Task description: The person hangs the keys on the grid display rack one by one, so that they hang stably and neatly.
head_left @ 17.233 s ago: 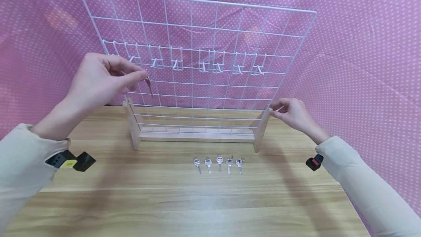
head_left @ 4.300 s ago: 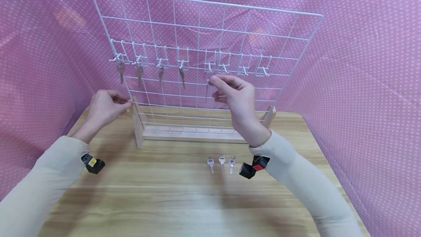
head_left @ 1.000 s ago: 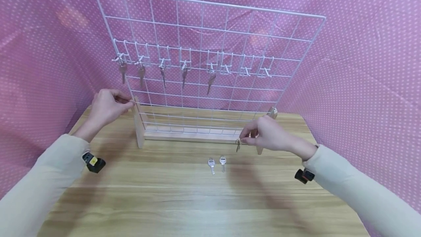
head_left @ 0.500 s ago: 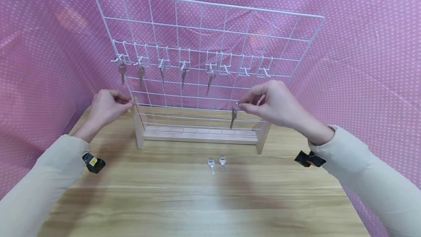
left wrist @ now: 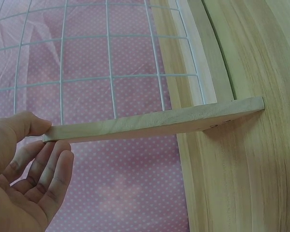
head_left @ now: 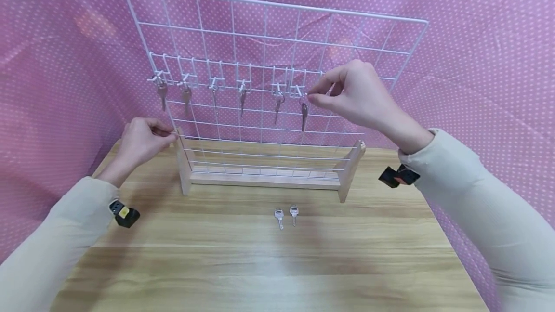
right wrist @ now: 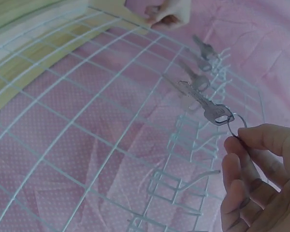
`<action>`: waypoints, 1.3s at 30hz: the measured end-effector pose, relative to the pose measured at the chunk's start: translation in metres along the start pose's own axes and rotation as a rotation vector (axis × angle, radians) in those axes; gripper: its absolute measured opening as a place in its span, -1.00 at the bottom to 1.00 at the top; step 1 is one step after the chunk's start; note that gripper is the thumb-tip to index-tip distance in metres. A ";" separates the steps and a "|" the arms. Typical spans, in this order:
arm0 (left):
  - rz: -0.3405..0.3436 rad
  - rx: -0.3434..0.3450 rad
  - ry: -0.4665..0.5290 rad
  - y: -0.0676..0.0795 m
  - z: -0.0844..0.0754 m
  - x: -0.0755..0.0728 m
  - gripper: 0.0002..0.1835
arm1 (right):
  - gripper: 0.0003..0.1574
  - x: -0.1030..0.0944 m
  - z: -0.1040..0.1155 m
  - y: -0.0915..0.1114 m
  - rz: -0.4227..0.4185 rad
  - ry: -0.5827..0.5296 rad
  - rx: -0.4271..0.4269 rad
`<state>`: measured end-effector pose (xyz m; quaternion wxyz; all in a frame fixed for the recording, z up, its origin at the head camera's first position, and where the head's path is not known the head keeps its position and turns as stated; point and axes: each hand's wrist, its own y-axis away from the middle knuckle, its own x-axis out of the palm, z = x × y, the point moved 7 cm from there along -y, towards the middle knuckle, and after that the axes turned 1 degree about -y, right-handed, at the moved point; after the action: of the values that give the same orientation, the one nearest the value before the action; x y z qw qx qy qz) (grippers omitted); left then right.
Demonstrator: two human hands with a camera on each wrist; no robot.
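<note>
Key (head_left: 304, 117) position?
— Before the grid (head_left: 269, 2), at its sixth hook (head_left: 298, 91) from left. Right hand (head_left: 357, 93) raised, thumb and finger pinching the ring (right wrist: 229, 128); left hand (head_left: 143, 136) pinches the grid's left support (head_left: 183, 172).
Change?
— Key, right hand higher against grid.

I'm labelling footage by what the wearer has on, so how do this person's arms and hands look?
The left sleeve and right sleeve are long, pale cream, plain and creased. A black, boxy left wrist device has a yellow marking; the similar right wrist device has a red one. The left hand and right hand wear no gloves.
</note>
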<state>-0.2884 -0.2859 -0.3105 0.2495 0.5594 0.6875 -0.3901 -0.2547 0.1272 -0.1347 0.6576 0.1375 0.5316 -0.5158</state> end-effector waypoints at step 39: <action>0.003 0.003 0.015 0.000 0.001 0.001 -0.69 | -0.96 0.064 -0.031 0.074 0.033 -0.126 -0.098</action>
<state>-0.2888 -0.2861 -0.3117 0.2439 0.5638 0.6880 -0.3865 -0.2175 0.1479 -0.2278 0.7041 0.0811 0.5116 -0.4857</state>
